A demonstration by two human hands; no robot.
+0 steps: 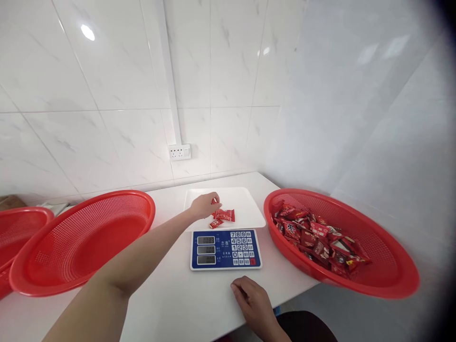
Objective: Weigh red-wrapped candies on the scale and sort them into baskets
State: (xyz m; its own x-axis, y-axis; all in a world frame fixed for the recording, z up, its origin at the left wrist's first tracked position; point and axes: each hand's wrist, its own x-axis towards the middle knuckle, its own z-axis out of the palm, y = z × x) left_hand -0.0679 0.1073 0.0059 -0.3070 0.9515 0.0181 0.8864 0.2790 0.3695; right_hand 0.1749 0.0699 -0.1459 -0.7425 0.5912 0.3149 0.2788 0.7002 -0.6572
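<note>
L arm (pixel 138 266) nearest cam.; L hand (pixel 203 206) pinched on red pkt (pixel 214 201) above white tray (pixel 247 209), loose pkts (pixel 225 215) just below. R hand (pixel 254 303) loosely curled, can't tell if fully closed or holding, nr scale panel (pixel 221 256).

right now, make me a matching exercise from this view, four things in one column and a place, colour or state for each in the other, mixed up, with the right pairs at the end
Things
1. left hand
2. red basket at the picture's right
3. digital scale
4. wall socket

Places, colours, states
A. blue front panel with number keys
B. fixed to the tiled wall
C. over the white tray, at the small red packets
D. holding many wrapped packets

Right pairs: 1-C, 2-D, 3-A, 4-B
</note>
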